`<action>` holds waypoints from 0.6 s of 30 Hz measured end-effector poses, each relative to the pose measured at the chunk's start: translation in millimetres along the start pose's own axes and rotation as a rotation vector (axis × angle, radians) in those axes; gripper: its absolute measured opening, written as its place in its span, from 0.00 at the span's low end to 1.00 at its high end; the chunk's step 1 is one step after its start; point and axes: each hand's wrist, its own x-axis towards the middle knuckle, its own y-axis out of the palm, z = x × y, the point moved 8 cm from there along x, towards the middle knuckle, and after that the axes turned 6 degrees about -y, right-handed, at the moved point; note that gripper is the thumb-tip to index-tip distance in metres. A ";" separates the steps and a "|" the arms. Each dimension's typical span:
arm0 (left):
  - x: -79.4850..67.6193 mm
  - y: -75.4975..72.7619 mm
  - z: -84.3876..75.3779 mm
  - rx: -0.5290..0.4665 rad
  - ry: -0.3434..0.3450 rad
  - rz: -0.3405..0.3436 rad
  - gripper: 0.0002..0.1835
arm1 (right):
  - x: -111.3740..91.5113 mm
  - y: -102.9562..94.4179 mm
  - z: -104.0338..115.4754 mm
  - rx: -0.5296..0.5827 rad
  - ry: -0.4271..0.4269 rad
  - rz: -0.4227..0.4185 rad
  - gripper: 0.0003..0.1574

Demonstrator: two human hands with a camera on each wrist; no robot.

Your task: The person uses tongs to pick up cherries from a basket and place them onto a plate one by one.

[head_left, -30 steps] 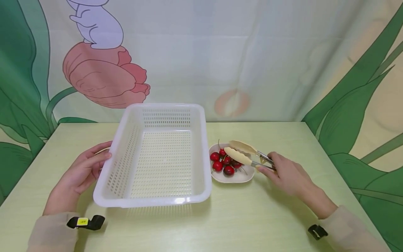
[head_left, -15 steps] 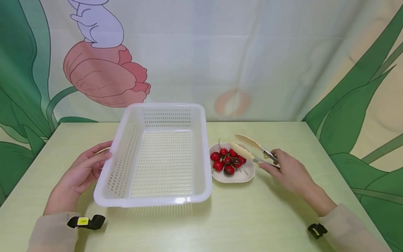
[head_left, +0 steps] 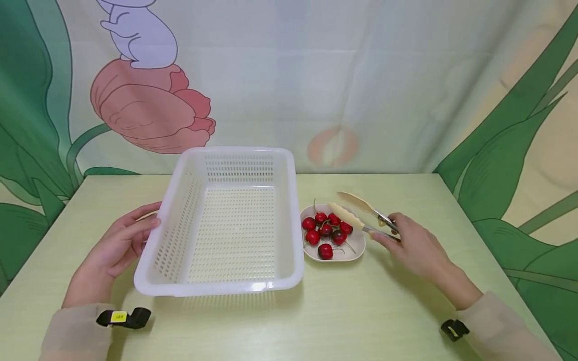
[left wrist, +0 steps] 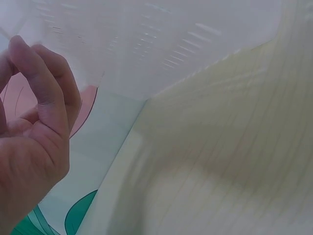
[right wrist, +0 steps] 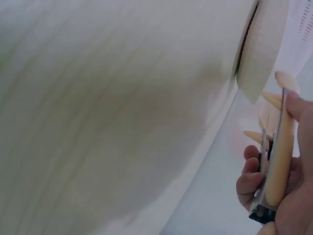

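My left hand (head_left: pixel 115 240) grips the left rim of a white perforated plastic basket (head_left: pixel 235 288), thumb at the rim. In the left wrist view its fingers (left wrist: pixel 46 98) bend near the basket wall (left wrist: pixel 146 44). Right of the basket, a small pale plate (head_left: pixel 345 254) bears several red cherries (head_left: pixel 325 229), some with stems. My right hand (head_left: pixel 420 250) holds metal tongs with cream tips (head_left: pixel 345 215). The tong arms are spread, one tip over the plate's far right part and the other beyond it, with nothing between them. In the right wrist view, fingers curl round the tongs (right wrist: pixel 279 161).
The pale wood-grain table (head_left: pixel 361 311) runs back to a printed cloth (head_left: pixel 253 75) with a rabbit, a flower and green leaves. The plate stands close against the basket's right side. Each sleeve carries a black wrist strap (head_left: pixel 453 331).
The tongs have drawn back to the right and spread wider. On the plate the cherries have shifted a little; one dark cherry lies nearer the front. The left hand and basket stay put.
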 end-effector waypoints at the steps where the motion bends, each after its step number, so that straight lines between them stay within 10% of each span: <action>1: 0.0 0.2 -0.4 0.002 0.000 0.001 0.17 | 0.4 0.8 -2.1 0.019 0.013 0.003 0.39; 18: -3.2 -5.1 -1.7 0.180 -0.056 -0.100 0.15 | 10.4 4.0 -31.0 0.098 0.163 -0.004 0.37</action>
